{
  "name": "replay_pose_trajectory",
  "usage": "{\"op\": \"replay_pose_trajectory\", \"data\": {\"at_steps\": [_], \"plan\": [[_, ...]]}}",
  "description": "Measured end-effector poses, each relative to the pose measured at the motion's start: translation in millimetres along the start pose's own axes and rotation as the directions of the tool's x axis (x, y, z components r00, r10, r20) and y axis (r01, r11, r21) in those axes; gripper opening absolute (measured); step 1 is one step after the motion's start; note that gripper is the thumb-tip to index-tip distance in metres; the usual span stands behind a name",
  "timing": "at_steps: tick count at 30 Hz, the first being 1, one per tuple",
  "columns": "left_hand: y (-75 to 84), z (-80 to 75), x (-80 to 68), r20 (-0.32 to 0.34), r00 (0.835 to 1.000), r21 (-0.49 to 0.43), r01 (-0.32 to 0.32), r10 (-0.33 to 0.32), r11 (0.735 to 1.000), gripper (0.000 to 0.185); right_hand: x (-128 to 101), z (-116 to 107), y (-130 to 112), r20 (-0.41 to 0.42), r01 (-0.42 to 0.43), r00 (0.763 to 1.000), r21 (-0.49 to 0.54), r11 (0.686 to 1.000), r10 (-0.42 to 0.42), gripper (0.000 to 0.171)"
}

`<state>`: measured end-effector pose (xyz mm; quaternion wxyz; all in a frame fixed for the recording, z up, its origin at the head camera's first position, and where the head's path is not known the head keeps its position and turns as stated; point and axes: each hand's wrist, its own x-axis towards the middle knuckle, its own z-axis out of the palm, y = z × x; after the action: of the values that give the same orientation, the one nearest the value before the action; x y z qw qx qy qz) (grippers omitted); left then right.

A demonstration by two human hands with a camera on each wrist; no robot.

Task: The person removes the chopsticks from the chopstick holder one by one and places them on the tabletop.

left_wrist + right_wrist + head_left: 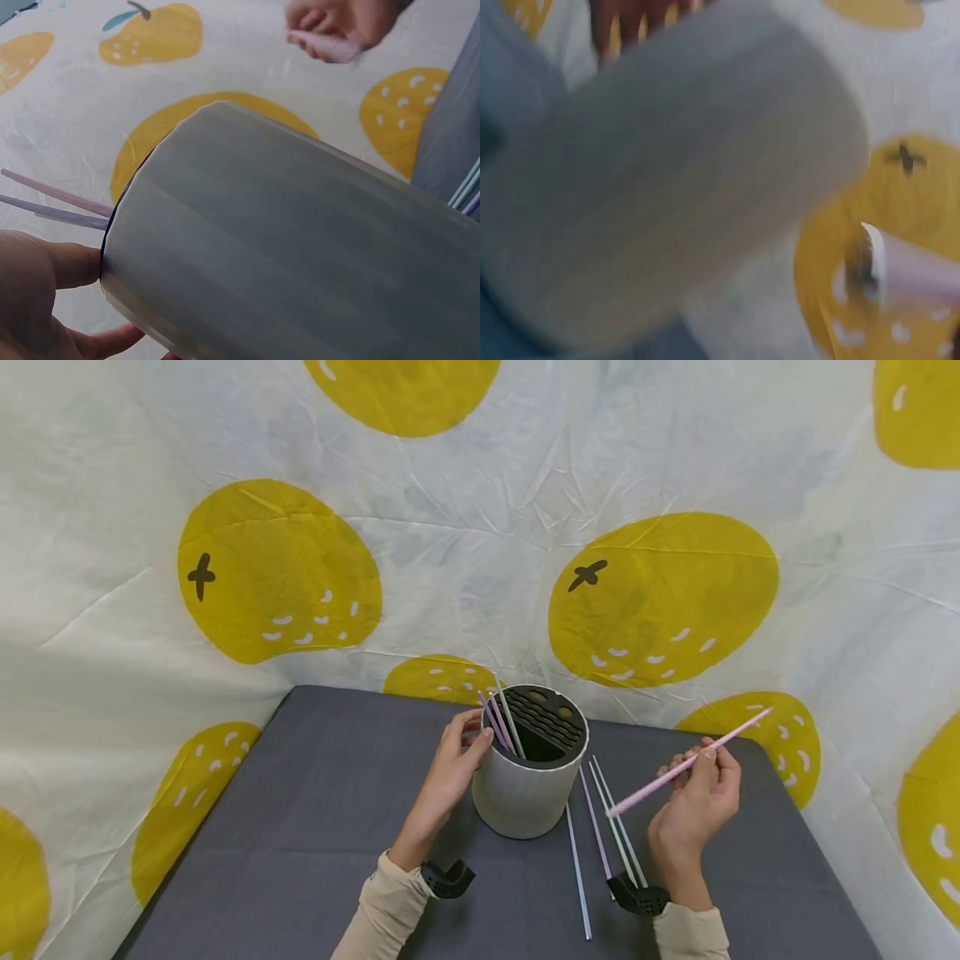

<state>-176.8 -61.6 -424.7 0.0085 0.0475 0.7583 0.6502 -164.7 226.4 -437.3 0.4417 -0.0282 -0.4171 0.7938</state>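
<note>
Stick, pink (656,786): held aslant above the desk (337,793), right of the holder and apart from it. Right hand (697,797): grip narrow, thumb and fingers pinching the stick. Holder (521,802), pale grey, cylindrical, upright on the desk; black top (551,722) with wavy slots and round holes. Left hand (453,752): grip wide, thumb and fingers spaced apart, touching the holder's left rim and side. Standing sticks (510,718), three, leaning in the holder's open compartment. Loose sticks (577,868), at least four, pale blue, lilac and whitish, lying beside the holder. Backdrop sheet (450,585), white, printed with yellow fruit.
</note>
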Motion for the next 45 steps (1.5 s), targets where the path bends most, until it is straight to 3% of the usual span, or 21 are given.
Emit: {"op": "replay_pose_trajectory", "data": {"at_steps": [2, 3, 4, 5, 7, 8, 9, 11, 13, 16, 22, 26, 27, 29, 31, 33, 36, 38, 40, 43, 45], "plan": [[0.0, -0.1, 0.3, -0.001, 1.000, 0.001, 0.001, -0.001, 1.000, 0.051, 5.0, -12.1, 4.7, 0.100, -0.061, 0.991, -0.242, 0.968, 0.088, 0.030], [0.3, -0.1, 0.5, -0.001, 1.000, 0.003, 0.001, -0.001, 1.000, 0.051, 7.8, -18.7, 7.5, 0.160, -0.065, 0.977, -0.409, 0.910, 0.142, 0.030], [0.7, -0.1, 0.7, -0.001, 1.000, 0.004, 0.002, -0.002, 1.000, 0.051, 10.4, -25.6, 10.7, 0.215, -0.039, 0.957, -0.571, 0.820, 0.195, 0.029], [1.2, -0.1, 0.9, -0.002, 1.000, 0.006, 0.002, -0.002, 1.000, 0.050, 12.5, -32.6, 13.9, 0.260, 0.011, 0.934, -0.708, 0.706, 0.247, 0.028], [2.3, 0.0, 1.3, 0.000, 1.000, 0.007, 0.002, -0.002, 1.000, 0.050, 15.2, -46.6, 20.9, 0.317, 0.128, 0.887, -0.867, 0.482, 0.336, 0.026], [2.9, 0.0, 1.8, 0.001, 1.000, 0.009, 0.002, -0.002, 1.000, 0.050, 15.9, -53.2, 24.3, 0.330, 0.178, 0.869, -0.904, 0.389, 0.370, 0.026], [3.5, 0.1, 2.1, 0.004, 1.000, 0.009, 0.001, -0.001, 1.000, 0.050, 16.1, -59.3, 27.4, 0.333, 0.213, 0.856, -0.924, 0.319, 0.395, 0.026], [4.2, 0.3, 2.6, 0.011, 1.000, 0.010, 0.002, -0.002, 1.000, 0.051, 15.3, -70.2, 32.9, 0.319, 0.241, 0.838, -0.944, 0.223, 0.442, 0.026], [4.3, 0.4, 3.0, 0.017, 1.000, 0.008, 0.005, -0.005, 1.000, 0.051, 13.8, -78.7, 37.2, 0.298, 0.255, 0.814, -0.955, 0.154, 0.498, 0.027], [3.2, 0.2, 2.7, 0.019, 1.000, 0.006, 0.009, -0.010, 1.000, 0.051, 11.0, -86.0, 42.3, 0.254, 0.254, 0.774, -0.964, 0.083, 0.580, 0.026], [-0.5, 0.1, 1.7, 0.018, 1.000, 0.013, 0.010, -0.011, 1.000, 0.051, 4.3, -89.8, 45.6, 0.202, 0.258, 0.740, -0.966, 0.006, 0.641, 0.019], [-2.6, 1.1, 0.7, 0.018, 1.000, 0.022, 0.014, -0.015, 1.000, 0.051, 2.1, -87.3, 44.2, 0.211, 0.267, 0.739, -0.964, 0.010, 0.640, 0.019], [-3.0, 1.5, 0.8, 0.019, 1.000, 0.022, 0.015, -0.016, 1.000, 0.051, 1.5, -85.0, 42.9, 0.223, 0.266, 0.750, -0.964, 0.025, 0.623, 0.019], [-3.4, 2.3, 1.1, 0.021, 1.000, 0.022, 0.015, -0.016, 1.000, 0.052, -0.4, -77.4, 39.6, 0.268, 0.263, 0.783, -0.961, 0.092, 0.561, 0.019], [-3.9, 3.0, 1.8, 0.024, 1.000, 0.021, 0.017, -0.017, 1.000, 0.051, -3.1, -63.9, 33.3, 0.311, 0.237, 0.827, -0.948, 0.211, 0.469, 0.018], [-3.5, 2.9, 1.9, 0.023, 1.000, 0.017, 0.016, -0.016, 1.000, 0.051, -6.5, -44.6, 24.7, 0.365, 0.219, 0.861, -0.895, 0.388, 0.355, 0.017], [-2.5, 2.2, 1.5, 0.019, 1.000, 0.016, 0.013, -0.014, 1.000, 0.051, -13.6, -9.8, 8.8, 0.437, 0.190, 0.867, -0.733, 0.654, 0.239, 0.017], [-1.8, 1.4, 1.1, 0.018, 1.000, 0.013, 0.014, -0.015, 1.000, 0.051, -20.0, 13.2, -0.6, 0.509, 0.190, 0.837, -0.612, 0.768, 0.199, 0.017], [-1.4, 0.7, 0.6, 0.017, 1.000, 0.009, 0.018, -0.018, 1.000, 0.051, -26.5, 34.5, -7.7, 0.592, 0.203, 0.784, -0.531, 0.823, 0.189, 0.018], [-1.3, -0.2, -0.6, 0.015, 1.000, -0.003, 0.028, -0.028, 1.000, 0.051, -35.0, 60.7, -11.0, 0.719, 0.300, 0.671, -0.486, 0.821, 0.181, 0.020], [-1.7, -0.6, -1.6, 0.009, 0.999, -0.008, 0.032, -0.031, 0.999, 0.051, -39.6, 74.8, -10.6, 0.775, 0.369, 0.597, -0.496, 0.786, 0.209, 0.022]]}}
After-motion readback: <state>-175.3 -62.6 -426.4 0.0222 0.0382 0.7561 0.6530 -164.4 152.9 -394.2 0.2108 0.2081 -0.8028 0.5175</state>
